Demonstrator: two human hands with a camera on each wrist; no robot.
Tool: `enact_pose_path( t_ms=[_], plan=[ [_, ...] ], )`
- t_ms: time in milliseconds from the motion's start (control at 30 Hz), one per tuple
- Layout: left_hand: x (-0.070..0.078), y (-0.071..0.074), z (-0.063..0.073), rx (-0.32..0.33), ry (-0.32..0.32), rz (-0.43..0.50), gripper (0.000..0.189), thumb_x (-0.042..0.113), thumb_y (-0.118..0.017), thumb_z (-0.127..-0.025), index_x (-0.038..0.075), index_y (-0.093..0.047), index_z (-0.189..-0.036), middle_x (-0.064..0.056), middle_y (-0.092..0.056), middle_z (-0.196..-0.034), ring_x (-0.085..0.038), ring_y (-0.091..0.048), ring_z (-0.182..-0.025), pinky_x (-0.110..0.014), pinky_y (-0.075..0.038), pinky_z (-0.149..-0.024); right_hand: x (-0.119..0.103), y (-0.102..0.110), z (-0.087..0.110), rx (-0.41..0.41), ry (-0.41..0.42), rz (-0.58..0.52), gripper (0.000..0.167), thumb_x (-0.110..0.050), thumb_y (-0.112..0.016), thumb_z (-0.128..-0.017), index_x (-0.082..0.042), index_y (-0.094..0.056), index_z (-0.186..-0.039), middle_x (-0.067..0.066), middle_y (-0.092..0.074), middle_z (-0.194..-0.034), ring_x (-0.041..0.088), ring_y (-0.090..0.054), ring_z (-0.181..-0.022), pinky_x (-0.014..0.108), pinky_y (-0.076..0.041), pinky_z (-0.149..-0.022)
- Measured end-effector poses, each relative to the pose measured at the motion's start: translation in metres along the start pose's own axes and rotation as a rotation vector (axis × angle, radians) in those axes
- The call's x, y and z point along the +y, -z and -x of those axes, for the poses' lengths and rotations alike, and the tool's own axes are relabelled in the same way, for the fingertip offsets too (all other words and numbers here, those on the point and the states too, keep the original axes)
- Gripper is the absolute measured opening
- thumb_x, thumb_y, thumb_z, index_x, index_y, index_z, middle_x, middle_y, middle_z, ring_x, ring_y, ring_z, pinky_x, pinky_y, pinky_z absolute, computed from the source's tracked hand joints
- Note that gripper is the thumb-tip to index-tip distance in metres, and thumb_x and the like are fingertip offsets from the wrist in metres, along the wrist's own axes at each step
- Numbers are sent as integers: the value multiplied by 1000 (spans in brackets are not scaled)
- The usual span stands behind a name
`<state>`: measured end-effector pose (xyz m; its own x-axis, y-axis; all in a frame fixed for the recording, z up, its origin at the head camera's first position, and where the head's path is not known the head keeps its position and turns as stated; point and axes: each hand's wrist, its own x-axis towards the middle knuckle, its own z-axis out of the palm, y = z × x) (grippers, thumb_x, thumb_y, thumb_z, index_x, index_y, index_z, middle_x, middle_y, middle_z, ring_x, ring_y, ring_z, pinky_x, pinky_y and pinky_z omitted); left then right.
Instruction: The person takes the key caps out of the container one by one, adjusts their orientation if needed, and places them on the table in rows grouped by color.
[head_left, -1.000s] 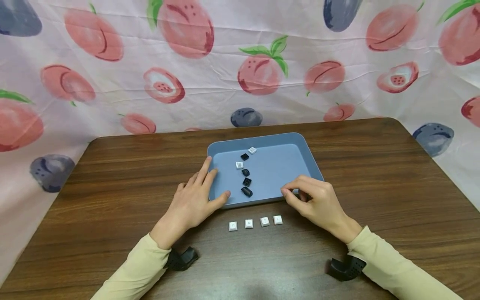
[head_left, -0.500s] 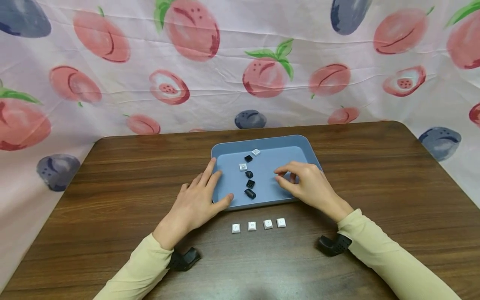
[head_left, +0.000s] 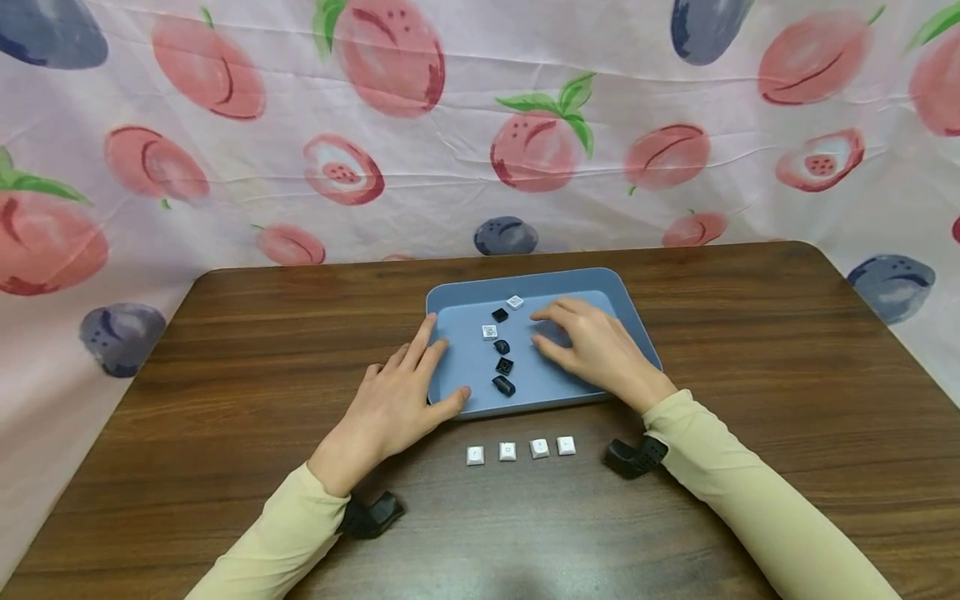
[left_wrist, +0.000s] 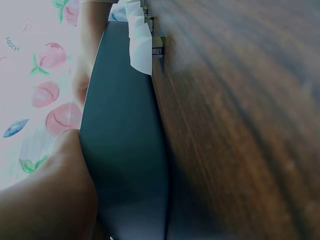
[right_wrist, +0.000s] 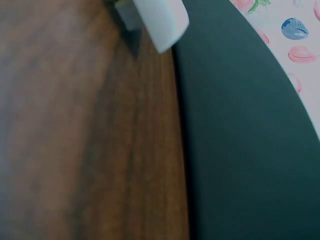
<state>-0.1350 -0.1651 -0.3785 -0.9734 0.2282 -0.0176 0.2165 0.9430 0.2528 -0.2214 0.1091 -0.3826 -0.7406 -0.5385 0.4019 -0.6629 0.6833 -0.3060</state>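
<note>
A blue tray [head_left: 551, 393] lies on the table with a loose line of keycaps in it. Among them are a white keycap [head_left: 490, 332] turned upside down, another white keycap [head_left: 514, 302] at the back, and several black ones, such as a long black keycap [head_left: 504, 385]. My left hand [head_left: 392, 408] rests at the tray's left rim, fingers spread. Over the tray's right half hovers my right hand [head_left: 596, 346], thumb and forefinger apart, nothing visible between them. In the right wrist view, the tray's front wall [right_wrist: 240, 125] fills the right side; that hand is out of sight there.
Several white keycaps [head_left: 507, 452] stand in a row on the wooden table [head_left: 300, 333], just in front of the tray. A fruit-print cloth [head_left: 420, 167] hangs behind the table. Black devices [head_left: 636, 457] sit at both wrists.
My right hand has moved from the tray's front right edge up and left over its inside, and its pinched fingers have parted. The left hand has stayed at the rim.
</note>
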Motion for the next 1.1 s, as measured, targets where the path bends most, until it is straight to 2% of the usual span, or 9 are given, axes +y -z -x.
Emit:
enact_pose_path(
  t_ms=[100, 333, 500, 667, 767, 900, 967, 1100],
  plan=[
    [0, 1, -1, 3, -5, -5, 81, 63, -52, -97, 12, -36, -158, -2, -3, -173, -40, -40, -146, -64, -39, -100, 2, -1, -5, -23, 22, 6, 35, -29, -74, -93, -11, -72, -124, 7, -68, -127, 28, -64, -119, 47, -52, -99],
    [1, 2, -1, -18, -18, -6, 81, 62, -52, -98, 12, -36, -159, -3, -2, -173, -38, -38, -148, -64, -39, -100, 7, -1, -16, -173, 64, 16, 50, -29, -71, -96, -7, -61, -140, 11, -58, -146, 31, -51, -139, 49, -32, -120],
    [1, 5, -3, -14, -22, -11, 81, 62, -52, -97, 12, -36, -159, -2, -2, -174, -37, -38, -148, -63, -40, -99, 8, 0, -21, -261, 110, 49, 60, -28, -65, -99, -6, -47, -152, 12, -42, -161, 33, -40, -147, 53, -31, -120],
    [0, 7, -4, -12, -23, -8, 81, 62, -52, -97, 12, -36, -159, -2, -2, -174, -37, -39, -148, -63, -40, -99, 8, 0, -21, -330, 82, 68, 60, -28, -57, -103, -13, -38, -158, 7, -34, -166, 32, -31, -153, 59, -32, -117],
    [-1, 6, -5, -11, -23, -7, 81, 61, -52, -97, 12, -36, -159, -2, -2, -173, -37, -39, -148, -63, -40, -99, 9, -2, -21, -311, 85, 64, 58, -26, -57, -103, -14, -41, -157, 9, -39, -162, 32, -37, -149, 58, -34, -115],
    [-2, 6, -5, -9, -19, -3, 81, 61, -52, -97, 12, -36, -159, -2, -2, -173, -37, -39, -148, -63, -39, -100, 11, -4, -22, -210, 133, 44, 53, -20, -63, -99, -11, -50, -150, 14, -54, -143, 32, -53, -131, 52, -42, -110],
    [-3, 5, -4, -6, -19, -2, 80, 61, -53, -97, 12, -36, -159, -3, -3, -173, -38, -39, -147, -64, -39, -100, 12, -5, -22, -168, 147, 36, 51, -18, -65, -98, -9, -54, -147, 15, -57, -135, 31, -57, -124, 50, -43, -109],
    [-3, 4, -4, -1, -21, 0, 80, 60, -53, -97, 11, -37, -158, -3, -4, -173, -38, -39, -147, -64, -40, -100, 12, -6, -20, -150, 136, 36, 49, -19, -66, -98, -5, -56, -144, 16, -58, -139, 33, -57, -128, 50, -40, -113]
  ],
)
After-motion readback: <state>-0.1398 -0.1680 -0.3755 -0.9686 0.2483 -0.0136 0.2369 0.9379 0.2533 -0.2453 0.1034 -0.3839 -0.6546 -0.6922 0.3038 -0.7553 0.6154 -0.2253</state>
